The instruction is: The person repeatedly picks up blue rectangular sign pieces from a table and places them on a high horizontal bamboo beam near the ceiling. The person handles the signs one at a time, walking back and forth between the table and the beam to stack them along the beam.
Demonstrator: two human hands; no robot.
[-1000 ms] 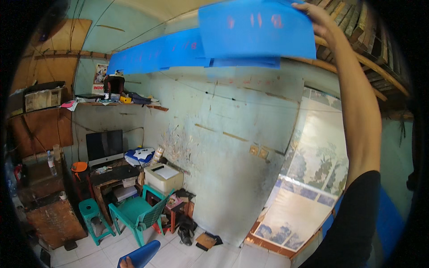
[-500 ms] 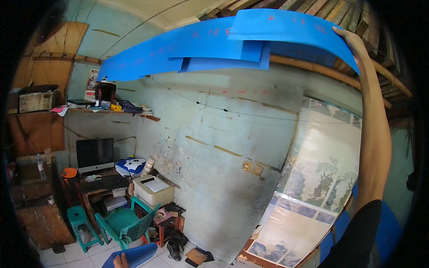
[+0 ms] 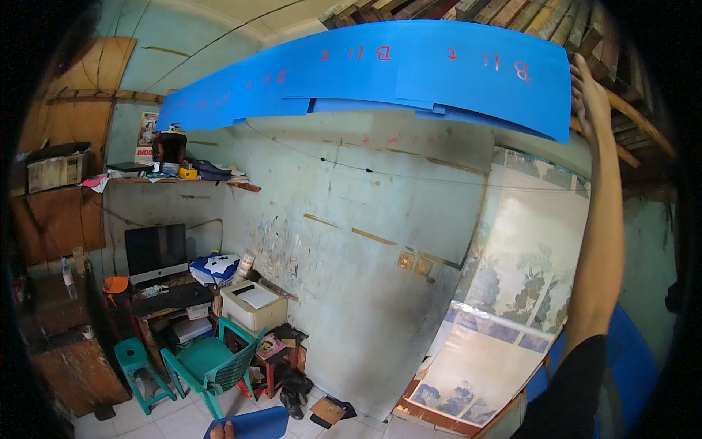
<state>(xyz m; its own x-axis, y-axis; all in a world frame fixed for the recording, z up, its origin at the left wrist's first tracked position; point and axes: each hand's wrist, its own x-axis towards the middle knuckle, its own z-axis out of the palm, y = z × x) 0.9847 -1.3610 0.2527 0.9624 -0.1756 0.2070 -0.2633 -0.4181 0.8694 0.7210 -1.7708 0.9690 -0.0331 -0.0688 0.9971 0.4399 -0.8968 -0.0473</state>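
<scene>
Overhead, a long row of overlapping blue sheets with red handwriting hangs across the upper part of the view. At its right end my raised right hand has its fingers stretched out along the edge of the nearest sheet, not wrapped round it. Low down, at the bottom edge, my left hand holds another blue sheet. Only a few of its fingers show on top of that sheet; the rest is cut off.
Wooden slats run above at the right. By the far left wall stand a green plastic chair, a green stool, a printer and a computer monitor. A thin wire crosses the wall.
The nearest blue sheet has swung down and flattened into line with the row. My right hand's fingers have moved from its top edge to its end. My left hand has shifted right with its sheet.
</scene>
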